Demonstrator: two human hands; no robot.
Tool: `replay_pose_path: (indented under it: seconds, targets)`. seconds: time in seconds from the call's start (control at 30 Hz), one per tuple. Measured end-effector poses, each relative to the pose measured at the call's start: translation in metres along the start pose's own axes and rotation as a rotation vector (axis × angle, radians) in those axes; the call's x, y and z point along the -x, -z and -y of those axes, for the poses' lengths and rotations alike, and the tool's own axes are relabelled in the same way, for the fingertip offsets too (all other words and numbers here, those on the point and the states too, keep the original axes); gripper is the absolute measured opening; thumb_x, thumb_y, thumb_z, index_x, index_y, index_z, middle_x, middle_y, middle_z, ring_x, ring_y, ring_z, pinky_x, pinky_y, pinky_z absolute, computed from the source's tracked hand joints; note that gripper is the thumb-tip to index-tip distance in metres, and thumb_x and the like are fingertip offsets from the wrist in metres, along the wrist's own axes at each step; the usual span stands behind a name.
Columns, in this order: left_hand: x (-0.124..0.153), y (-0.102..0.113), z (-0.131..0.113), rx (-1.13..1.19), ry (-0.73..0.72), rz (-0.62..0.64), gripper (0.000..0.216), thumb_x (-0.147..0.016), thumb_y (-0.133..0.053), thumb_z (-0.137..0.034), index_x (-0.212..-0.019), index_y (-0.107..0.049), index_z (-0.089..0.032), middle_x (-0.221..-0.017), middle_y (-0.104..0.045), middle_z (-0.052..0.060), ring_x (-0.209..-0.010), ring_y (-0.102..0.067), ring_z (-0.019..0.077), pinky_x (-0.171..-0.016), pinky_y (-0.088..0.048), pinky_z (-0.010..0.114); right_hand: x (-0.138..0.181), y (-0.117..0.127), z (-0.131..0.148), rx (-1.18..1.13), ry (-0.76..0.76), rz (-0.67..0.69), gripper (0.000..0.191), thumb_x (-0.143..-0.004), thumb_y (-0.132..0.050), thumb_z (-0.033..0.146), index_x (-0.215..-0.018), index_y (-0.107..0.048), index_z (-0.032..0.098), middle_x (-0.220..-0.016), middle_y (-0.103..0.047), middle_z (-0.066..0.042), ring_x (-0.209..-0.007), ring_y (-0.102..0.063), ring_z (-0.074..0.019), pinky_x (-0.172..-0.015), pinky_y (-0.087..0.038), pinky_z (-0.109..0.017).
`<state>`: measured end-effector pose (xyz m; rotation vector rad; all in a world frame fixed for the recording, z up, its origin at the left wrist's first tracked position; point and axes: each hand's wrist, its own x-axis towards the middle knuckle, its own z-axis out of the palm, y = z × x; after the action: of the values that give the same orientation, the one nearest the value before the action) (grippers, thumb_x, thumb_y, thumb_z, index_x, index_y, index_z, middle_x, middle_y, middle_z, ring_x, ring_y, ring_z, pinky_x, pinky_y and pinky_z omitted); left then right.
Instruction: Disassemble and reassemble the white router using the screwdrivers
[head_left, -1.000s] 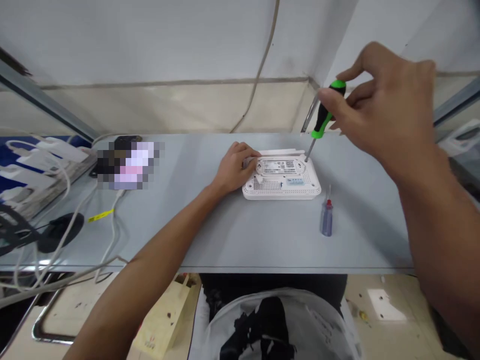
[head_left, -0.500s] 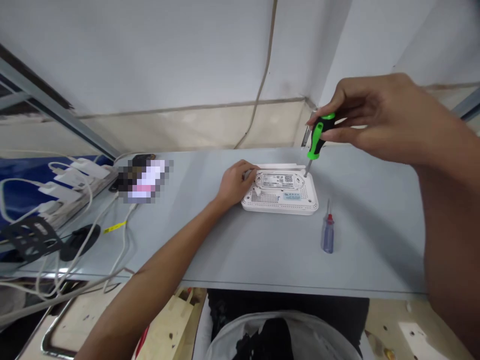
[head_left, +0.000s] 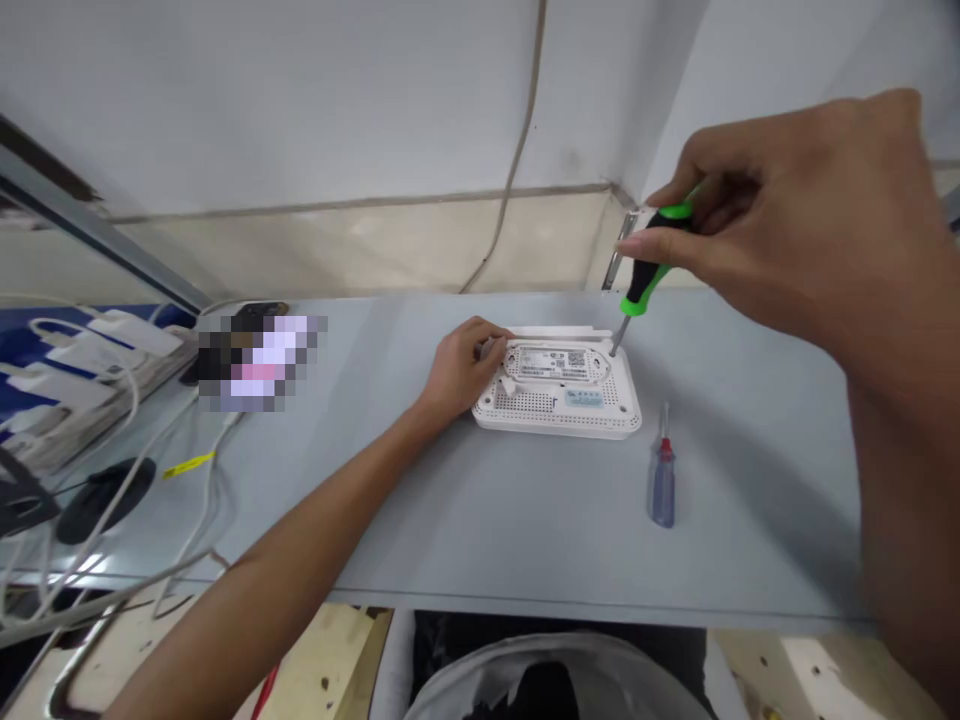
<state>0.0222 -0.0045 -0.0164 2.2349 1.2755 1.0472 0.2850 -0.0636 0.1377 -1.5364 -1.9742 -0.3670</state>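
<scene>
A white router lies underside up on the grey table, its printed label and vent holes showing. My left hand is closed on its far left corner, fingers curled over the edge. In my right hand is a green and black screwdriver, gripped by the handle between thumb and fingers. Its shaft slants down, and the tip meets the router near the far right corner. A second screwdriver, with a clear bluish handle and a red collar, rests on the table right of the router.
On the left, a power strip with several white plugs and loose white cables spreads over the table. A pixelated phone-like object lies nearby. A wall with a hanging cable rises behind.
My right hand has turned around the green screwdriver's handle, with the thumb now across it. The tip stays at the same corner. The view has shifted slightly; my left hand keeps its hold.
</scene>
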Motion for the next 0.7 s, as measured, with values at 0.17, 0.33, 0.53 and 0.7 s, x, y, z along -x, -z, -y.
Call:
replay_pose_path:
  seconds: [0.17,0.33,0.53,0.7]
  targets:
    - [0.000,-0.001,0.001,0.011,0.027,-0.001,0.019,-0.096,-0.060,-0.016,-0.099,-0.078,-0.020,-0.095,-0.070,0.003,-0.074,-0.059,0.0140,-0.072,-0.047,0.030,-0.004,0.003,-0.016,-0.276,-0.096,0.036,0.016,-0.076,-0.091,0.031,-0.080,-0.076,0.027,-0.071,-0.073,0.001,-0.072,-0.072,-0.0247,-0.071,-0.054,-0.043]
    - [-0.001,0.000,0.002,-0.016,0.020,0.017,0.019,-0.097,-0.059,-0.017,-0.100,-0.077,-0.020,-0.097,-0.070,0.004,-0.079,-0.061,0.0155,-0.075,-0.049,0.031,-0.010,0.004,-0.041,-0.778,-0.010,0.321,0.017,-0.079,-0.083,0.029,-0.096,-0.082,0.026,-0.100,-0.081,-0.003,-0.091,-0.077,-0.0239,-0.081,-0.063,-0.041]
    - [-0.001,0.000,-0.001,-0.052,-0.009,0.014,0.020,-0.097,-0.056,-0.020,-0.100,-0.076,-0.021,-0.097,-0.069,0.004,-0.080,-0.061,0.0171,-0.077,-0.050,0.033,-0.008,0.005,-0.037,-0.686,-0.050,0.209,0.021,-0.085,-0.084,0.037,-0.103,-0.080,0.027,-0.093,-0.080,0.001,-0.087,-0.075,-0.0195,-0.076,-0.060,-0.036]
    - [-0.001,-0.001,-0.004,-0.038,0.021,0.016,0.021,-0.097,-0.055,-0.019,-0.100,-0.076,-0.021,-0.097,-0.069,0.004,-0.079,-0.062,0.0176,-0.078,-0.050,0.034,-0.008,0.001,-0.029,-0.503,-0.037,0.073,0.019,-0.079,-0.089,0.036,-0.077,-0.074,0.024,-0.075,-0.072,0.002,-0.070,-0.069,-0.0189,-0.065,-0.052,-0.036]
